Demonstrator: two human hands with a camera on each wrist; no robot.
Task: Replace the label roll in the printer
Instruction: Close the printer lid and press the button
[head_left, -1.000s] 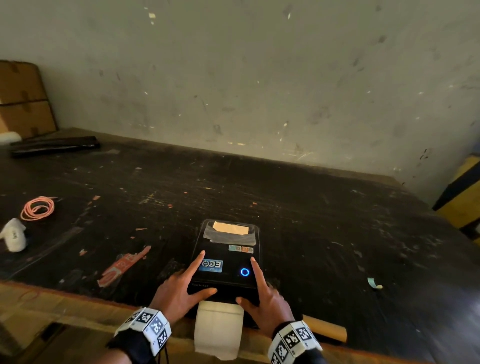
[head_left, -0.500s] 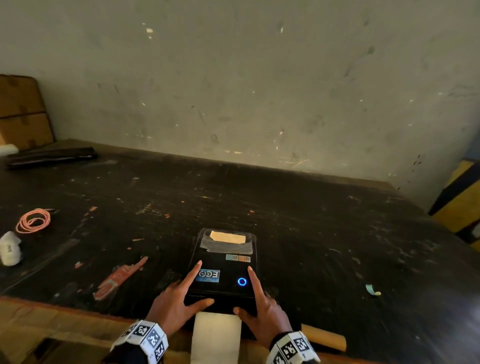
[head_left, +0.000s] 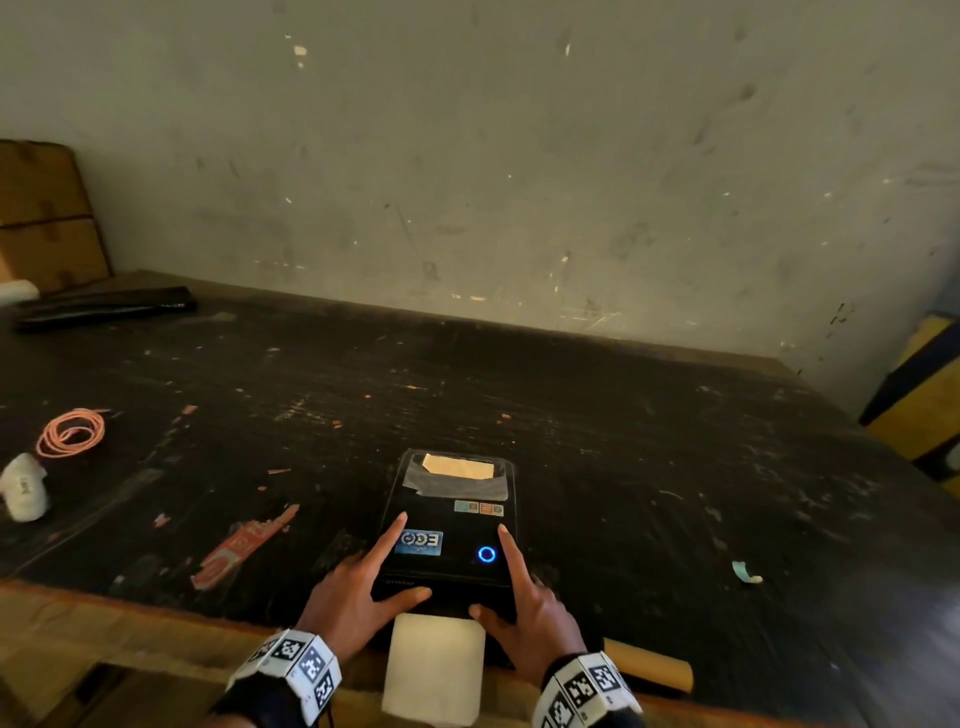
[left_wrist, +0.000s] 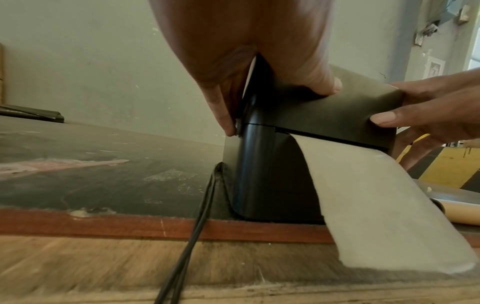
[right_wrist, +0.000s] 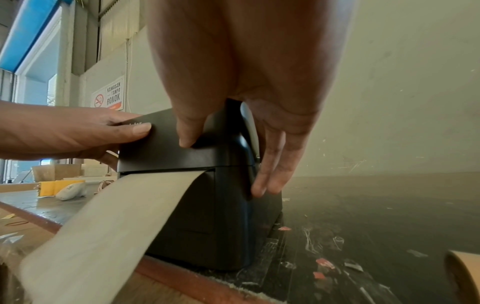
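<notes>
The black label printer (head_left: 451, 525) stands at the table's near edge with its lid down and a blue ring light on. A white label strip (head_left: 434, 665) hangs from its front slot over the edge. My left hand (head_left: 410, 556) and right hand (head_left: 488, 569) flank the lid: each index finger lies straight on top and each thumb rests on the lid's front edge. In the left wrist view, my left fingers (left_wrist: 223, 121) touch the printer's side seam. In the right wrist view, my right fingers (right_wrist: 270, 181) reach straight down the other side.
A bare cardboard core (head_left: 649, 670) lies just right of the printer. A black cable (left_wrist: 192, 236) drops over the table edge at its left. An orange cord coil (head_left: 72, 431), a white object (head_left: 23, 486) and a red scrap (head_left: 241, 545) lie to the left; cardboard boxes (head_left: 47, 208) stand far left.
Both hands keep the same placing on the printer lid. Only the head view has shifted slightly.
</notes>
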